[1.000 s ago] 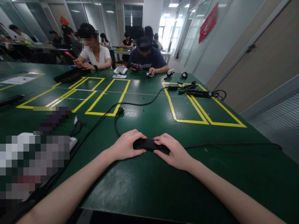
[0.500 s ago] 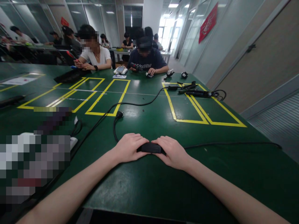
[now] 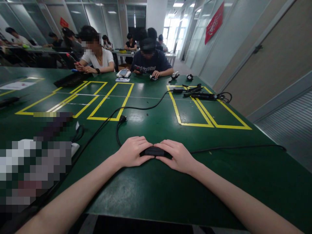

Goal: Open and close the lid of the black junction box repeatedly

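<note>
A small black block, like a power adapter, stands on its long edge on the green table, close in front of me. My left hand grips its left end with curled fingers. My right hand grips its right end the same way, and the fingertips of both hands nearly meet over it. One black cable leaves it to the right. Another cable curves up on the left to a plug.
Yellow tape rectangles mark the table. A long black cord crosses the middle toward black tools at the far right. A white device lies at my left. Two people sit working at the far edge.
The black block has been turned from lying flat up onto its long edge. My hands have closed in over it until the fingertips almost touch.
</note>
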`<action>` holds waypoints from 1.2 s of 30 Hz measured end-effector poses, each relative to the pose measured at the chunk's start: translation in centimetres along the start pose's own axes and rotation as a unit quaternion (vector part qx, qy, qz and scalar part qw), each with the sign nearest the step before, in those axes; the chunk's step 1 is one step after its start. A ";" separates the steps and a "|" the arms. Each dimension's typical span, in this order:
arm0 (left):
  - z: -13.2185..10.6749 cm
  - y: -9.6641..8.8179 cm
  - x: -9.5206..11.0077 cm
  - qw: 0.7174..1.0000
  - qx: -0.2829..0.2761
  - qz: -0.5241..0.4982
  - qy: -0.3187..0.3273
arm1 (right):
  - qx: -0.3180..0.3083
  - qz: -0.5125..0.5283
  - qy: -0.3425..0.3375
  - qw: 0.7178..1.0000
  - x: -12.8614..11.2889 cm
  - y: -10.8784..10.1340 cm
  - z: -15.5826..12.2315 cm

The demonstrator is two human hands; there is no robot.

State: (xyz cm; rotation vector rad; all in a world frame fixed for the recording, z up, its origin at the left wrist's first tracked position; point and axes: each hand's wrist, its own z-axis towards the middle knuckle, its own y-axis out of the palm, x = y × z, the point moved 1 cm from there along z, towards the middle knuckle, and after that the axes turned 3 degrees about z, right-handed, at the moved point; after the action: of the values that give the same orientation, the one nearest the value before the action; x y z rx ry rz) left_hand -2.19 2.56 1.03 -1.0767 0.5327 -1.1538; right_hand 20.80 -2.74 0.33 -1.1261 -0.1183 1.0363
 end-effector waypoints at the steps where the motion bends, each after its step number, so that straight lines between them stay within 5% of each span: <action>1: 0.0 -0.1 0.0 1.000 -0.006 0.000 -0.002 | 0.006 0.004 -0.002 1.000 0.0 0.1 0.0; 24: -0.1 -0.4 0.1 0.996 0.076 -0.018 0.031 | 0.056 -0.005 -0.011 0.998 0.3 0.5 -0.4; 32: -0.3 -0.3 -0.2 0.990 0.125 0.033 0.050 | -0.010 0.081 0.111 0.990 -0.5 0.2 -0.2; 36: -0.2 -0.6 0.2 0.982 0.150 0.059 0.097 | -0.039 0.269 0.179 0.946 -0.3 -0.3 -0.4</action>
State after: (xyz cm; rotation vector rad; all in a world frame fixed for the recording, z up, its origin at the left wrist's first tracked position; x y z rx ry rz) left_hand -2.54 2.30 1.50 -0.6683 0.5463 -1.1975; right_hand 21.02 -3.22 0.51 -1.4428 0.4676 1.2898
